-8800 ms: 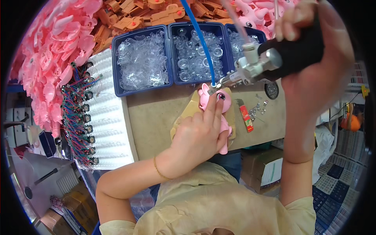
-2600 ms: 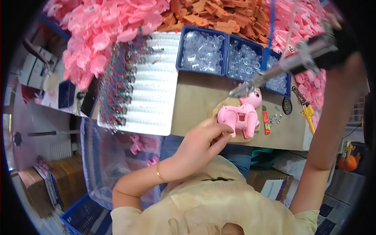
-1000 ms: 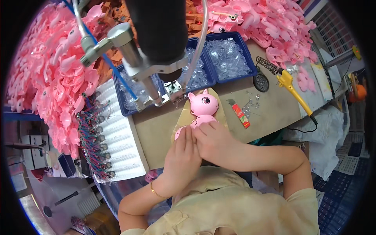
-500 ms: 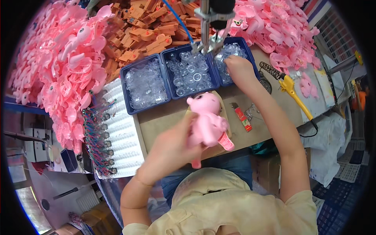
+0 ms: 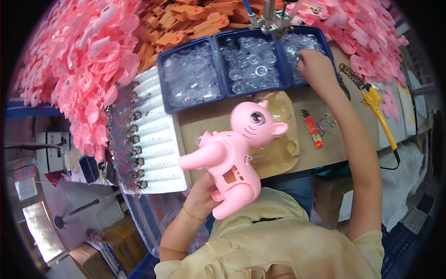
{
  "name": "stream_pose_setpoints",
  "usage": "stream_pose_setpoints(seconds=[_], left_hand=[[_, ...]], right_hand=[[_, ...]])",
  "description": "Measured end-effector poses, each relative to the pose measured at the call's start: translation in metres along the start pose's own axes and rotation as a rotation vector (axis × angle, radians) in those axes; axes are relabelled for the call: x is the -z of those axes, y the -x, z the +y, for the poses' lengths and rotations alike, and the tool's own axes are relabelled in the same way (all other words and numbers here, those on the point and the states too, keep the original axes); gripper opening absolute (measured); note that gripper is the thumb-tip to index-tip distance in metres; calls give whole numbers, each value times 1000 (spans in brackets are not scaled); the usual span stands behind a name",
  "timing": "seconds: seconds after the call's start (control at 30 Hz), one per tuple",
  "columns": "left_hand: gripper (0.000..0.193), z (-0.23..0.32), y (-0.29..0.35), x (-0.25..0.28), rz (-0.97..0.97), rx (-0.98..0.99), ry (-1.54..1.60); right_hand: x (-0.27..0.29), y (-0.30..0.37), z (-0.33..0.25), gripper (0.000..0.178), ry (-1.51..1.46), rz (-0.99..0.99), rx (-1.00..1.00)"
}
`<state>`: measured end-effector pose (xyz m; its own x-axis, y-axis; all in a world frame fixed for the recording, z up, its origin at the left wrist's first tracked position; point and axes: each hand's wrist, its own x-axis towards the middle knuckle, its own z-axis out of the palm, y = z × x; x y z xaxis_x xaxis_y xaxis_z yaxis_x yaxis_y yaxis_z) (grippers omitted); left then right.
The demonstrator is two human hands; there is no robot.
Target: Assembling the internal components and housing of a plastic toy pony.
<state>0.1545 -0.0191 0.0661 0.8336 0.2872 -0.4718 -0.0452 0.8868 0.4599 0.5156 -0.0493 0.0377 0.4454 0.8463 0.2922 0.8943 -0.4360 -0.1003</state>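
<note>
My left hand (image 5: 200,197) is closed around the lower body of a pink plastic toy animal (image 5: 232,153), tilted above the table's front edge. Its head has a painted eye and an ear, and an opening shows in its body. The toy hides part of my left fingers. My right hand (image 5: 317,69) reaches into the right-hand blue bin (image 5: 321,33), fingers curled together at the small clear plastic parts (image 5: 297,46). Whatever its fingertips pinch is hidden. Beneath the toy's head lies a tan moulded tray (image 5: 283,153).
Two more blue bins (image 5: 163,83) hold clear plastic parts. Pink shells (image 5: 88,83) and orange pieces (image 5: 186,21) are heaped behind and beside them. A white ridged tray (image 5: 162,158) with wired parts lies left. Right are a red-labelled tool (image 5: 312,131) and a yellow soldering iron (image 5: 383,121).
My left hand has turned the toy over, its head now pointing up and right with the body opening showing. My right hand stays at the right-hand bin. The whole view has shifted.
</note>
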Motion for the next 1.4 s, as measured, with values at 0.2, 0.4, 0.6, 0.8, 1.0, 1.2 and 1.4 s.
stream_pose_setpoints(seconds=[0.2,0.4,0.6,0.8,1.0,1.2,1.4], left_hand=[[99,-5,5,11,-51,41,157],[103,-12,22,19,-47,127,60],[74,-11,32,28,-141,66,142],[87,-6,21,22,-169,-33,140],[86,-2,13,15,-174,-55,91],[88,3,10,10,-154,-29,13],[69,-11,15,25,-96,28,106]], right_hand=[[0,7,13,15,-60,135,115],[35,27,-21,15,-351,228,-146],[33,43,0,21,-238,-12,-32],[31,-13,-5,27,-110,-460,57],[15,-6,14,22,-260,-186,59],[11,6,20,21,-13,146,129],[103,89,-93,14,-1182,-186,-385]])
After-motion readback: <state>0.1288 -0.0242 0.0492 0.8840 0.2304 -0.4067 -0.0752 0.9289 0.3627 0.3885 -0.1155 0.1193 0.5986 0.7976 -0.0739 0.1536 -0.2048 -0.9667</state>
